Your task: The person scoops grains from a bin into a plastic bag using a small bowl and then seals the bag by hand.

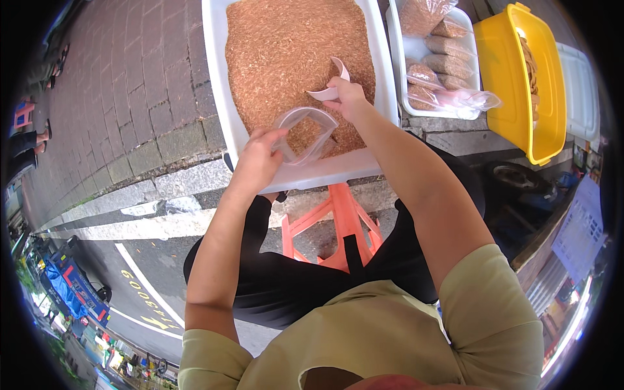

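A big white plastic tub (217, 73) full of loose brown grain-like flakes (292, 53) stands before me. My left hand (261, 156) pinches the left edge of a clear plastic bag (317, 151), whose mouth gapes over the near part of the tub. Just to the right and farther in, my right hand (347, 97) grips a curved pinkish-white scoop (324, 93); its two pale edges rest at the surface of the flakes. Part of the scoop is hidden by my fingers. Whether flakes lie inside the bag or only show through it, I cannot tell.
Right of the tub, a smaller white tray (441, 111) holds several filled clear bags (446, 66). Beyond it is a yellow plastic bin (499, 87) with tan items inside. An orange plastic stool (341, 229) stands between my legs. Brick paving (141, 63) and a stone kerb lie to the left.
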Demonstrator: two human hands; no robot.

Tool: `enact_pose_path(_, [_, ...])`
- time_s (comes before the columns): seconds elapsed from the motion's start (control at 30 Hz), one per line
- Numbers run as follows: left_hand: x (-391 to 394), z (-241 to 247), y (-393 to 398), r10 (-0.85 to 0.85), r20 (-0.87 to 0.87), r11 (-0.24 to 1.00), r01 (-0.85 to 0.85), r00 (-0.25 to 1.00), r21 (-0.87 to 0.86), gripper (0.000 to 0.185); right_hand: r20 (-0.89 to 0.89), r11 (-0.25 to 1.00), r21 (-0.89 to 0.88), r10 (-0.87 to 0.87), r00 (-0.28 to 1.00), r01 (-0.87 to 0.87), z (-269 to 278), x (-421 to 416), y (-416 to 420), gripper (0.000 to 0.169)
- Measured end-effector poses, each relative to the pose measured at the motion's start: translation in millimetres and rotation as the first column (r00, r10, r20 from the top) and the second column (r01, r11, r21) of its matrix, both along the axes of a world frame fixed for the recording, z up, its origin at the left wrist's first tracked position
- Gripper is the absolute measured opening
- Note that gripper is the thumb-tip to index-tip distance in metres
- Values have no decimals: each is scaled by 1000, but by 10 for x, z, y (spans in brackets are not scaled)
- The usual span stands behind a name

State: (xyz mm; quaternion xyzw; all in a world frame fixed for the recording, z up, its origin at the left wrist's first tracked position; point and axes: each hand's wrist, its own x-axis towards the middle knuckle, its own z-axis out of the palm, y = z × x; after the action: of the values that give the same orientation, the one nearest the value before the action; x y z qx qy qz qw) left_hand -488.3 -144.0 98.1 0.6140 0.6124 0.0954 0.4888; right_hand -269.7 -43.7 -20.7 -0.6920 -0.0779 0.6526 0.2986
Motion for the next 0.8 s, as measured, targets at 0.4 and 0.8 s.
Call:
enact_pose_path(0.4, [-40,-61,95,294,163,896,-212,942,-391,52,-395,940,334,211,894,-74,958,282,168,19])
enact_pose_path(0.8, [-48,-189,96,101,88,989,-91,991,-118,58,-167,781,549,450,877,-296,1600,305,-130,65])
